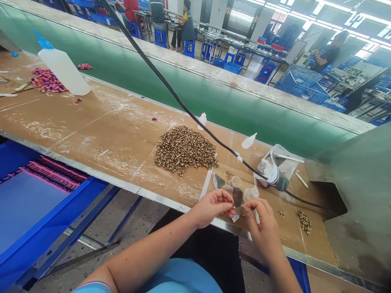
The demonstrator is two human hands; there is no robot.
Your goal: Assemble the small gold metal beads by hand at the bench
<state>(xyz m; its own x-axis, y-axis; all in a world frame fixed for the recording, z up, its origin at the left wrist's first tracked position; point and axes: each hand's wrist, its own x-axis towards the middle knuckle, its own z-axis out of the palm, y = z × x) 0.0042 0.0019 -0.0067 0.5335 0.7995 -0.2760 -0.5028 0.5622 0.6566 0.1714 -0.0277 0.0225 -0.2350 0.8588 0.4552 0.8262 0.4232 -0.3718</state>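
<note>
My left hand (214, 207) is closed in a pinch on a small gold-and-dark piece (233, 205) above the table's front edge. Just right of it, my right hand (263, 221) has thumb and fingertips pressed together; whatever is between them is too small to make out. Behind both hands lie a dark cloth-like scrap (238, 196), a clear round cup (251, 193) and a clear ring-shaped lid (235, 182). A big heap of small gold-and-dark pieces (185, 149) rests beyond my left hand. To the right of my right hand is a smaller pile of such pieces (304, 222).
A black cable (171, 91) crosses in front, near a clear tub (290, 165). Two small white bottles (249, 141) lie or stand at the back. Far left are a large white bottle (65, 69) and pink-purple pieces (45, 80). A metal panel (357, 195) borders the right.
</note>
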